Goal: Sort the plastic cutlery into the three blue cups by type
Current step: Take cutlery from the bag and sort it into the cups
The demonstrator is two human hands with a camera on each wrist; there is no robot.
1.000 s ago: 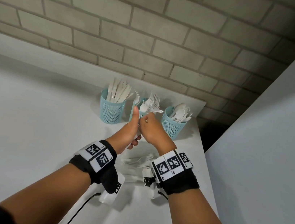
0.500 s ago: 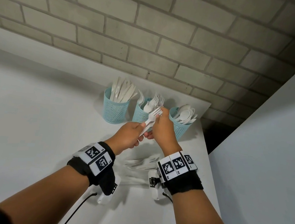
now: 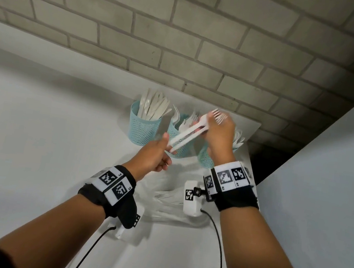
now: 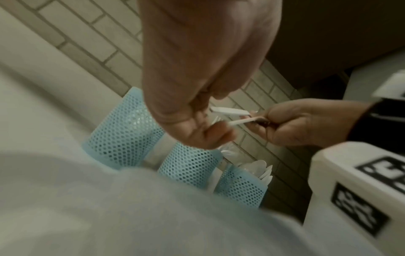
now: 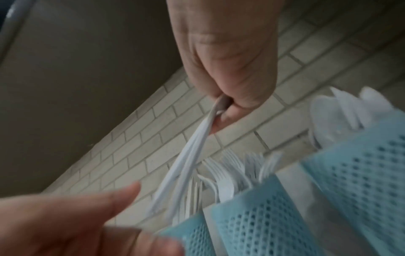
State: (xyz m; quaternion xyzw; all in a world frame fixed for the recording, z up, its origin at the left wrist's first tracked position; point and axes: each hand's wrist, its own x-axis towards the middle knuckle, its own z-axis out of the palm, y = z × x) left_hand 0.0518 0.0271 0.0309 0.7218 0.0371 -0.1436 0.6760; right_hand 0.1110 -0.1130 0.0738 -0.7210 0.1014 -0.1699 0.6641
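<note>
Three blue mesh cups stand in a row by the brick wall: the left cup [image 3: 143, 129] holds knives, the middle cup [image 3: 178, 144] forks, the right cup [image 3: 204, 160] spoons. My right hand [image 3: 209, 127] grips a few white forks [image 3: 191, 132] near their heads above the middle cup [image 5: 252, 216]. The tines point up and right; the handles slant down left. My left hand [image 3: 165, 152] is just below the handle ends, thumb straight and fingers loosely curled. In the right wrist view a gap shows between that thumb [image 5: 118, 195] and the forks [image 5: 188, 164].
A pile of loose white cutlery [image 3: 167, 197] lies on the white table [image 3: 34, 136] under my right wrist. A grey partition [image 3: 324, 177] rises close on the right. The table's right edge [image 3: 254, 135] is just beyond the spoon cup.
My right hand has lifted the forks up and to the right, over the middle cup. My left hand has slid down to the handle ends and loosened.
</note>
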